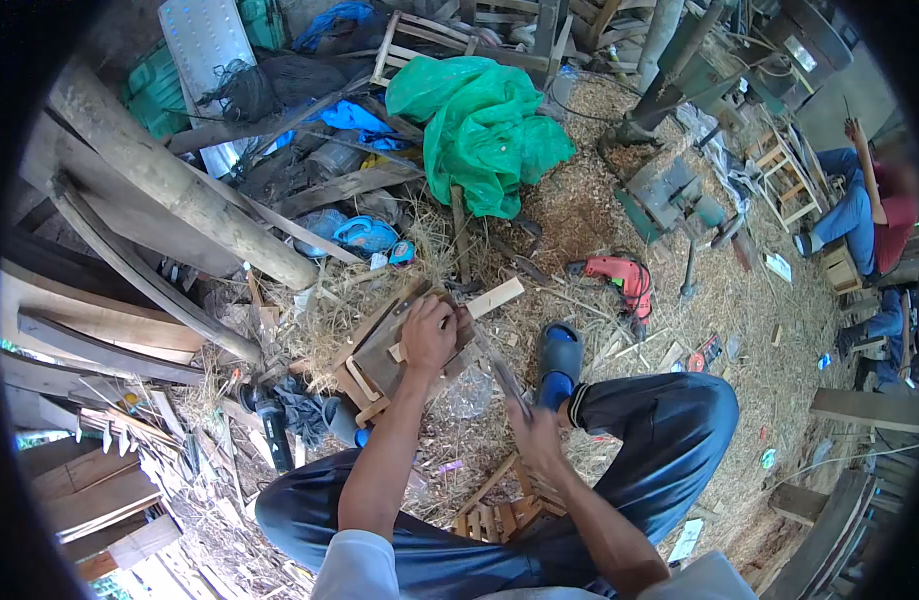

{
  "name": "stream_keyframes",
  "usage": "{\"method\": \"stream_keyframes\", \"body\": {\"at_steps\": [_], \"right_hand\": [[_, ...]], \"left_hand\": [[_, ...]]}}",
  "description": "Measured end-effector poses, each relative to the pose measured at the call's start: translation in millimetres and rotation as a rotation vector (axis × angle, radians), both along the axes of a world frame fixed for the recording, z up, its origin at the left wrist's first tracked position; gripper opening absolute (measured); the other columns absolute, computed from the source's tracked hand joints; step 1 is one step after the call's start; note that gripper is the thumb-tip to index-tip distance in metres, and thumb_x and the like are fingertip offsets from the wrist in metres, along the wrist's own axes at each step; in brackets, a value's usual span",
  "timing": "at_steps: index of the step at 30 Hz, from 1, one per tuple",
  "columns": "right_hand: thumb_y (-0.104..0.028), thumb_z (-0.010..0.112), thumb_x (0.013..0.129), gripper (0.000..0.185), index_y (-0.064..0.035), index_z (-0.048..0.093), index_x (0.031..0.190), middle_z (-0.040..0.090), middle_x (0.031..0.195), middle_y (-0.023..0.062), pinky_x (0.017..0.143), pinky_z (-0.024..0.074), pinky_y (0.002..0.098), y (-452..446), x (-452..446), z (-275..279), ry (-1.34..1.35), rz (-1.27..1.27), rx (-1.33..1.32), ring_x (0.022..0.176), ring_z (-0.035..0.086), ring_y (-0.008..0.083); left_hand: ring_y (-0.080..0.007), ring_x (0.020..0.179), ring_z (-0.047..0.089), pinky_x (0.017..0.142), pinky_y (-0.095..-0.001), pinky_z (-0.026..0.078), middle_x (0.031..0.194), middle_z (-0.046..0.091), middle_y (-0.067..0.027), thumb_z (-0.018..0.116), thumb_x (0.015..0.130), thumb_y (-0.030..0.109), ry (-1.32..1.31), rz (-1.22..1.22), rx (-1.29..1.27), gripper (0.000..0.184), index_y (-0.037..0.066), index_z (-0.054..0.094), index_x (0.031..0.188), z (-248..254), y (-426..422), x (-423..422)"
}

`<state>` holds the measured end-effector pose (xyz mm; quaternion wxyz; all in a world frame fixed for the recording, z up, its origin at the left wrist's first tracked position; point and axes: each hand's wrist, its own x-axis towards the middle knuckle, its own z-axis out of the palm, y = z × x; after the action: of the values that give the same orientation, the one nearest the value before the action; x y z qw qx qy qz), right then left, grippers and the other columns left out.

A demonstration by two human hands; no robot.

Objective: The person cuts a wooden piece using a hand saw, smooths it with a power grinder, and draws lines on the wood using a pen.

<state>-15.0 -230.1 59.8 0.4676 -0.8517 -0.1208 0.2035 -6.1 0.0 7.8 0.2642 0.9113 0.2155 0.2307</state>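
Observation:
My left hand [429, 332] is closed over a pale wooden strip [498, 298], pressing it down on a low wooden block [380, 362] between my feet. One end of the strip sticks out to the right of the block. In my closed right hand [536, 437] is a long, narrow, flat-sided tool [506, 378], dark grey, angled up toward the block's right edge. Its exact kind is unclear. Below, between my thighs, lie several short cut wood pieces [490, 522].
A red power drill [625, 280] rests on shavings beyond my right clog [561, 352]. Green plastic sheeting [480, 130] covers a pile ahead. A black-bodied power tool [272, 425] lies left. At far right a person [870, 200] sits near a small wooden frame [780, 180].

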Motion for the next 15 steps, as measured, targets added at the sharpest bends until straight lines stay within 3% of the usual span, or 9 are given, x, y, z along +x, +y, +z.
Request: {"method": "stream_keyframes", "body": {"at_steps": [2,4,8,10,15], "right_hand": [[-0.042,0.058,0.093,0.058,0.0075,0.062,0.065,0.049,0.047,0.0140,0.049,0.0428,0.0404,34,23,1,0.146,0.034,-0.125,0.046,0.053,0.0201],[-0.042,0.058,0.093,0.055,0.0056,0.063,0.066,0.048,0.047,0.0099,0.049,0.0423,0.0393,54,36,-18,0.005,0.142,-0.146,0.048,0.051,0.0170],[-0.046,0.056,0.093,0.058,0.0059,0.061,0.067,0.047,0.047,0.0116,0.050,0.0422,0.0397,-19,4,-17,0.187,0.087,-0.114,0.048,0.052,0.0178],[-0.047,0.054,0.091,0.057,0.0085,0.067,0.085,0.058,0.060,0.0289,0.057,0.0483,0.0463,-35,-3,-1,0.283,0.119,-0.181,0.062,0.067,0.0387],[-0.044,0.056,0.091,0.053,0.0081,0.065,0.098,0.057,0.063,0.0293,0.059,0.0488,0.0447,45,43,-14,0.233,0.199,-0.247,0.064,0.067,0.0382]], "left_hand": [[-0.0308,0.084,0.055,0.073,-0.0425,0.047,0.081,0.056,-0.0095,0.068,0.074,0.009,-0.001,0.017,0.051,0.010,0.005,0.058,0.072,0,0,-1],[-0.0308,0.084,0.055,0.072,-0.0425,0.047,0.081,0.056,-0.0094,0.068,0.074,0.010,0.012,0.013,0.052,0.011,0.005,0.058,0.072,1,6,3],[-0.0309,0.085,0.056,0.070,-0.0421,0.047,0.082,0.057,-0.0093,0.069,0.074,0.011,0.013,0.021,0.037,0.012,0.005,0.058,0.072,3,7,7],[-0.0308,0.085,0.056,0.070,-0.0420,0.047,0.082,0.057,-0.0092,0.069,0.074,0.011,0.006,0.028,0.039,0.012,0.005,0.058,0.072,3,7,7],[-0.0302,0.084,0.056,0.071,-0.0422,0.047,0.081,0.057,-0.0089,0.070,0.075,0.013,-0.027,0.036,0.104,0.014,0.005,0.059,0.071,0,1,-2]]}}
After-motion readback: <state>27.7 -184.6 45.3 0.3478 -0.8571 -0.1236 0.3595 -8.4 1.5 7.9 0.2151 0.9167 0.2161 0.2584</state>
